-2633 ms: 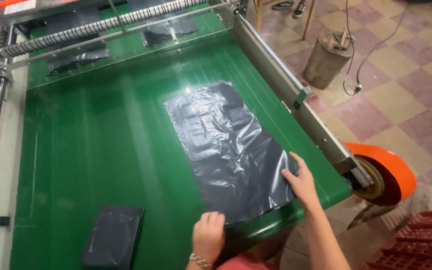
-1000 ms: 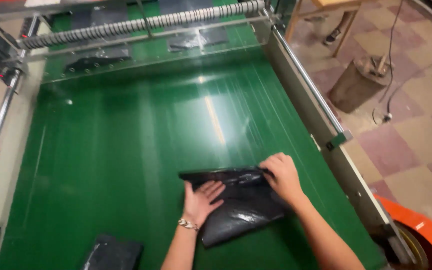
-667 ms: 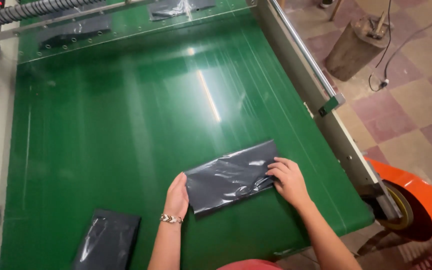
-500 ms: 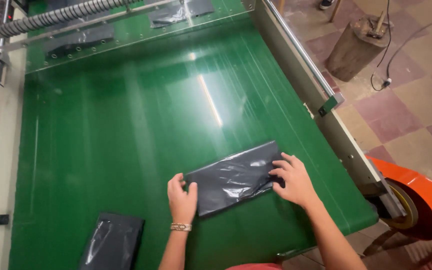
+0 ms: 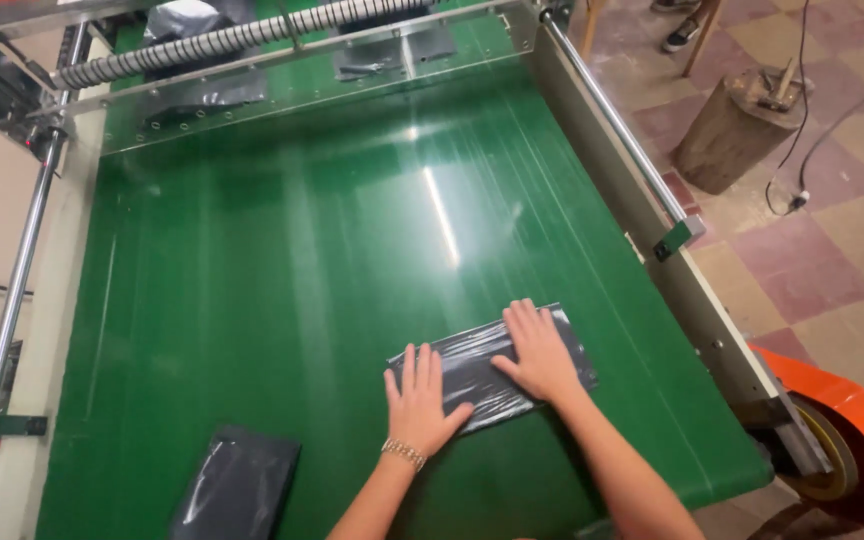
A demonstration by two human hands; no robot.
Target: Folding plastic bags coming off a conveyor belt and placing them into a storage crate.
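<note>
Single head-worn view; scene is seen from above, angled steeply down and forward along green conveyor belt (image 5: pixel 282 300). Near belt end is framed close, roller (image 5: pixel 242 35) far at top, tiled floor (image 5: pixel 812 250) at right.

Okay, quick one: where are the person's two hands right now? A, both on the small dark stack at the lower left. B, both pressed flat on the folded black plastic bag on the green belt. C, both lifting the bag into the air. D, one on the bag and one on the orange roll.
B: the left hand and right hand lie palm-down, fingers spread, on the folded black bag, which lies flat on the green belt.
</note>
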